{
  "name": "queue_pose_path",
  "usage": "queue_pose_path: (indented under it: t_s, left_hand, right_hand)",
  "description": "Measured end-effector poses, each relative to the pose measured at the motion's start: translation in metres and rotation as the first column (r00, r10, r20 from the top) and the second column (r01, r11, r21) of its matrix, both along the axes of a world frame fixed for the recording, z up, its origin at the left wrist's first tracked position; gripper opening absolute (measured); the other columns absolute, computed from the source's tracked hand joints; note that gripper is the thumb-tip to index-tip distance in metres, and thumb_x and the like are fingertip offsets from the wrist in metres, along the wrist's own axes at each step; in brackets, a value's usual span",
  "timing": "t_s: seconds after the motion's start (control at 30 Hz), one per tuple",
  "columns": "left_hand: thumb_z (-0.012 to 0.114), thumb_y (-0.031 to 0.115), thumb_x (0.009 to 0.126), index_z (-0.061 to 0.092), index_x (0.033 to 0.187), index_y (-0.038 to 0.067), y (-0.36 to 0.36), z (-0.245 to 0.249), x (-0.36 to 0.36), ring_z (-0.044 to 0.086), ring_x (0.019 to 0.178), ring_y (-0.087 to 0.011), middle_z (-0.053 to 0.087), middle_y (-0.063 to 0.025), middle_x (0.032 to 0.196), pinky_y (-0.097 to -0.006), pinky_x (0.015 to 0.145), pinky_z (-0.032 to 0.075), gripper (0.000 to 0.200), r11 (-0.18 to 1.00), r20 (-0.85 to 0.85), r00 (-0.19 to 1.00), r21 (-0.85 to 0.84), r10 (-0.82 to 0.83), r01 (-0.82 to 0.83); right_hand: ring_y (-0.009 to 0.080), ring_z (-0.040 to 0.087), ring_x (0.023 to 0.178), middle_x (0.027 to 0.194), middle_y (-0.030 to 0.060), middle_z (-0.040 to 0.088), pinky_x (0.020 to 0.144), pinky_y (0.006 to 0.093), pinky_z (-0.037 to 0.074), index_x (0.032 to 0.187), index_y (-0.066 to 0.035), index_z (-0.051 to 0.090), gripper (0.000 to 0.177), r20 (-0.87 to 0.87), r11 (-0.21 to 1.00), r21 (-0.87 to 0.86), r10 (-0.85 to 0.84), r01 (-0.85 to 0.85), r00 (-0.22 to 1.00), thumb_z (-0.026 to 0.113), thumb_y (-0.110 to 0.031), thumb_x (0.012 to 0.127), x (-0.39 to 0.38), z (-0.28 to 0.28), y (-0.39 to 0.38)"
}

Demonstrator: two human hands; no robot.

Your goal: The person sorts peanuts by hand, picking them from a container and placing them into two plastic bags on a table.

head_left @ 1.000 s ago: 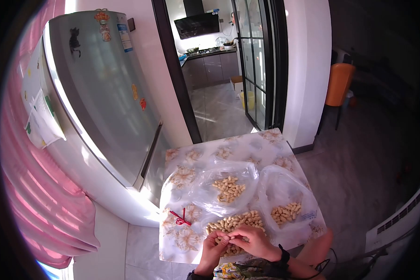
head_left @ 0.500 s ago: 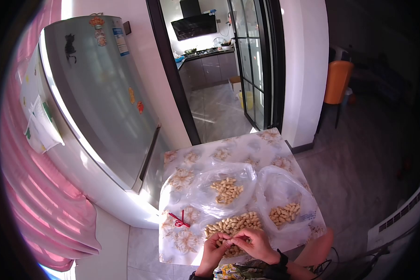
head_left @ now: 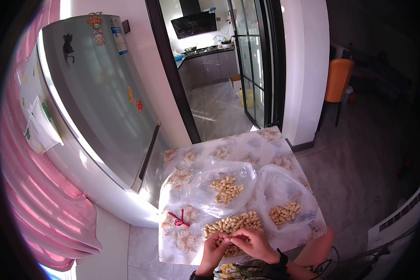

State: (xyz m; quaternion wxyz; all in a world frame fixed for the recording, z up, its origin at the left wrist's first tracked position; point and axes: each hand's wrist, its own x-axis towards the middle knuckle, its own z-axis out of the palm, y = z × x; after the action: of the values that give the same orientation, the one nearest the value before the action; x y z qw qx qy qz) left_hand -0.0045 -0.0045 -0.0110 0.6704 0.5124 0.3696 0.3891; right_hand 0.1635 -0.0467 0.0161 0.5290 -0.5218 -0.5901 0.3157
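My left hand [head_left: 213,253] and my right hand [head_left: 254,245] meet fingertip to fingertip at the table's near edge. Both are closed in a pinch; whatever lies between the fingertips is too small to make out. Under and behind them spreads a pile of peanuts in shells [head_left: 235,222]. Beyond the pile lies an open clear plastic bag [head_left: 200,179] with peanuts [head_left: 227,190] on it. To its right, a second clear bag [head_left: 277,179] holds more peanuts [head_left: 284,213]. A red ribbon [head_left: 179,218] rests on the flowered tablecloth [head_left: 186,240], left of the pile.
A grey fridge [head_left: 95,93] stands left of the table, beside a pink curtain [head_left: 46,210]. Behind the table, a glass door [head_left: 250,70] stands open to a kitchen. An orange chair [head_left: 338,80] is at the right, and a white slatted unit [head_left: 399,214] at the lower right.
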Motion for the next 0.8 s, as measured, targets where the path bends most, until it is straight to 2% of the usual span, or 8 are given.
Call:
queue_pose_path:
  t_s: [0.33,0.4,0.53,0.8]
  left_hand:
    - [0.062,0.016,0.097,0.061,0.099,0.002,0.001,-0.004,-0.002,0.055,0.073,-0.0047,0.064,0.0004,0.083,-0.0193,0.067,0.045,0.014,0.999,-0.009,1.0,0.026,0.02,-0.019]
    - [0.062,0.017,0.097,0.061,0.099,0.002,0.003,-0.008,-0.006,0.055,0.074,-0.005,0.064,0.0001,0.083,-0.0193,0.067,0.045,0.015,0.997,0.038,0.999,-0.077,-0.028,0.031]
    - [0.061,0.017,0.097,0.061,0.099,0.002,0.002,-0.004,-0.003,0.054,0.074,-0.0043,0.063,0.0004,0.084,-0.019,0.066,0.044,0.015,0.996,0.033,0.999,-0.082,-0.014,0.017]
    - [0.059,0.015,0.098,0.055,0.113,0.004,0.001,0.022,0.003,0.047,0.067,-0.0013,0.058,0.0032,0.083,-0.0159,0.058,0.036,0.019,0.992,0.084,0.996,-0.127,0.004,0.006]
  right_hand:
    - [0.0108,0.065,0.068,0.079,0.0042,0.069,0.06,0.0246,0.051,0.097,-0.004,0.068,0.015,-0.026,0.999,0.013,0.043,-0.042,0.999,0.074,-0.013,0.085,0.0,-0.003,-0.001]
    - [0.0109,0.065,0.067,0.079,0.0043,0.069,0.06,0.0248,0.05,0.096,-0.004,0.068,0.015,-0.031,0.999,0.014,0.039,-0.039,0.999,0.074,-0.013,0.086,-0.001,-0.001,-0.001]
    - [0.0113,0.065,0.066,0.078,0.0046,0.069,0.059,0.0252,0.05,0.095,-0.004,0.068,0.014,-0.02,1.0,-0.01,0.025,-0.026,0.999,0.074,-0.013,0.086,-0.001,-0.002,-0.001]
    - [0.0128,0.065,0.066,0.077,0.0051,0.069,0.059,0.0264,0.049,0.093,-0.003,0.067,0.012,0.009,1.0,0.015,-0.015,0.015,1.0,0.073,-0.012,0.086,-0.001,-0.004,-0.001]
